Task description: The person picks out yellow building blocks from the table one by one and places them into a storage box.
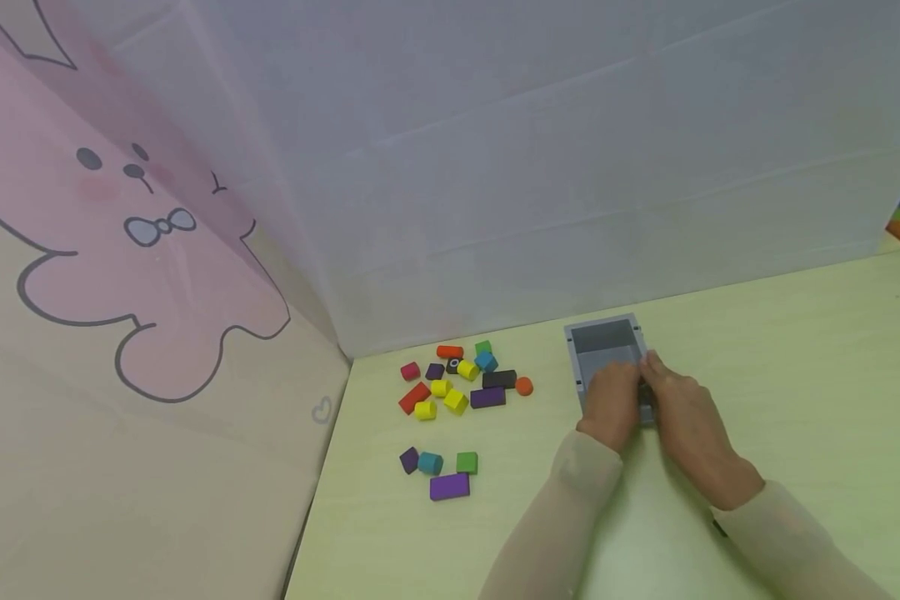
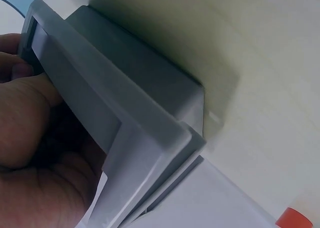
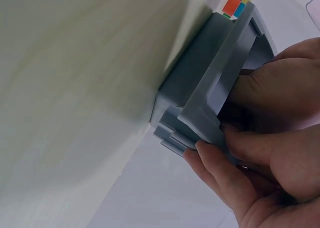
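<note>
A small grey open-topped box (image 1: pixel 604 337) stands on the pale green table, near the white back wall. Both hands are at its near end. My left hand (image 1: pixel 617 393) grips the near left part of the rim, with fingers reaching inside. In the left wrist view the box rim (image 2: pixel 125 112) fills the frame and the left hand (image 2: pixel 30 138) curls against it. My right hand (image 1: pixel 663 385) grips the near right rim. In the right wrist view its fingers (image 3: pixel 220 160) wrap the edge of the box (image 3: pixel 210 82).
A scatter of several coloured blocks (image 1: pixel 457 383) lies left of the box, and a smaller group (image 1: pixel 438 468) sits nearer me. An orange block (image 1: pixel 523 386) is the closest to the box. A pink cartoon panel (image 1: pixel 120 275) walls off the left side.
</note>
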Tool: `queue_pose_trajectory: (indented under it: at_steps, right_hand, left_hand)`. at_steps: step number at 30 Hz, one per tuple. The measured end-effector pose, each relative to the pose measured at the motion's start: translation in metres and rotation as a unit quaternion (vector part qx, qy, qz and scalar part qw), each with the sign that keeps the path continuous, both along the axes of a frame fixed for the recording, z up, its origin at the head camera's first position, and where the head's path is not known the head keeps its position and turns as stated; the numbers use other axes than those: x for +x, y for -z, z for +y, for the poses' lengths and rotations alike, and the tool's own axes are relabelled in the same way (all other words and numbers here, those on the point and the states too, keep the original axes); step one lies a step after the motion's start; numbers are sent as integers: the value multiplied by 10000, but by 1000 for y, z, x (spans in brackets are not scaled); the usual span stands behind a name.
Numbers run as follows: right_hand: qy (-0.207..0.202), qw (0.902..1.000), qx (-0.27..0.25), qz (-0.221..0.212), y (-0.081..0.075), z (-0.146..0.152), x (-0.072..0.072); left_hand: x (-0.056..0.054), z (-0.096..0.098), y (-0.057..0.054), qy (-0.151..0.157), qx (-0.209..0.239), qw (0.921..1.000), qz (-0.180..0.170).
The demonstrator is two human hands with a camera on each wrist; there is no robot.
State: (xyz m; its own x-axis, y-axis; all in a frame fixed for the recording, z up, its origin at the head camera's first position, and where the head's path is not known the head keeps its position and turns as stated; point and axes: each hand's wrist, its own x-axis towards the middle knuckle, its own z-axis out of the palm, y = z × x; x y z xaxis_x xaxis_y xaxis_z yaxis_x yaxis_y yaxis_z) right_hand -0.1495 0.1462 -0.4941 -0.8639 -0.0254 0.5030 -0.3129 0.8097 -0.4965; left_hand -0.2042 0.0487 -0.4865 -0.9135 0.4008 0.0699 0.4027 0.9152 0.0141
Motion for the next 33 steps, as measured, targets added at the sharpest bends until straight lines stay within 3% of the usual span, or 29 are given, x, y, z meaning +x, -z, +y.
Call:
queue_pose_trajectory:
  at_steps: [13, 33]
  right_hand:
    - [-38, 9999, -154, -23, -3, -1, 1]
    - [-11, 9994, -275, 218, 3, 1, 1]
  left_hand:
    - [-3, 2, -1, -298, 79, 9995, 25]
    - [-1, 3, 0, -275, -13, 9996, 58]
